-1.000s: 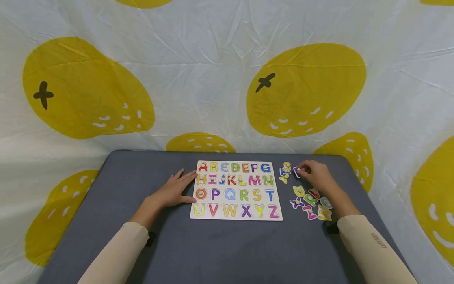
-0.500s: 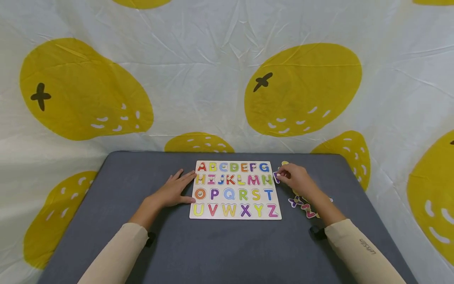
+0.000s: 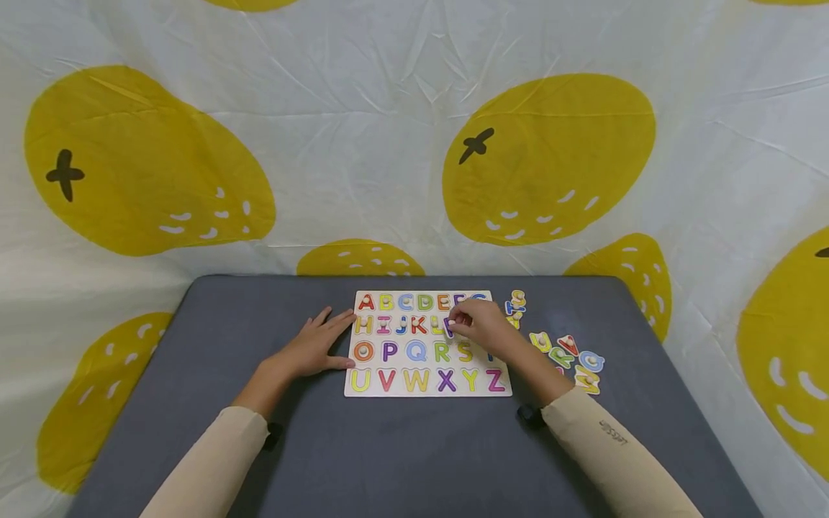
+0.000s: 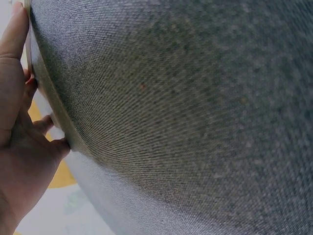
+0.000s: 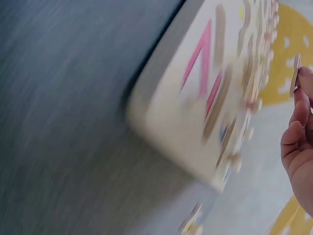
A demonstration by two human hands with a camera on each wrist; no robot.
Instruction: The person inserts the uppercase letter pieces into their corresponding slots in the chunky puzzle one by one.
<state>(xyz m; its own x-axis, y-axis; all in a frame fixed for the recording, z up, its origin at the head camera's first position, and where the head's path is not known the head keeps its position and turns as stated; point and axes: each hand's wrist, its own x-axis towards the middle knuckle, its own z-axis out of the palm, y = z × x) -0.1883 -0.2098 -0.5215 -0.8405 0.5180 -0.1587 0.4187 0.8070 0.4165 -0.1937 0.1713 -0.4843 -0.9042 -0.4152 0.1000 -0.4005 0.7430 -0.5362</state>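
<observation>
A white alphabet puzzle board (image 3: 396, 365) lies on the dark grey table, with knobbed letters in its upper rows and several bare printed letter slots in the lower ones. My left hand (image 3: 314, 347) rests at the board's left edge, fingers spread and fairly straight, fingertips and thumb touching it. Between thumb and fingers, my right hand (image 3: 486, 324) pinches a purple letter piece (image 3: 449, 328) above the second row, near the L. The hand hides part of that row and of the board's right side. In the right wrist view the piece (image 5: 295, 78) shows edge-on.
Right of the board lie loose letter pieces: a yellow U (image 3: 540, 342), a red V (image 3: 568, 344), a blue Q (image 3: 591, 361), a yellow W (image 3: 587, 380) and others. A smaller group with a blue T (image 3: 514, 308) sits nearer the board. A lemon-print cloth (image 3: 363, 165) hangs behind.
My right hand has carried the purple letter piece leftward, from beside the loose pieces to over the board. My left hand has stayed at the board's left edge.
</observation>
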